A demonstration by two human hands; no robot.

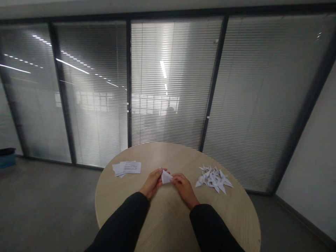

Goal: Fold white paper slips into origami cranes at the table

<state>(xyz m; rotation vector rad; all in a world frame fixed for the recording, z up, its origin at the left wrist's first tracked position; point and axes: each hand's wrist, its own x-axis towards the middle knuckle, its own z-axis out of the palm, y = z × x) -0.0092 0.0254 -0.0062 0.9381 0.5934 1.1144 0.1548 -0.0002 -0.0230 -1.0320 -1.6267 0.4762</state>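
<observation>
Gripping opposite sides of the folded paper (166, 177), left hand (152, 183) and right hand (184, 189) apparently keep it steady.

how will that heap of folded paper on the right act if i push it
The heap of folded paper looks like thin white paper, so it's probably very light for its bulk and would slide easily. The pointed pieces overlap, so some may snag and drag along while others spill off. Their slender tips would likely bend or crease under pressure.
</observation>
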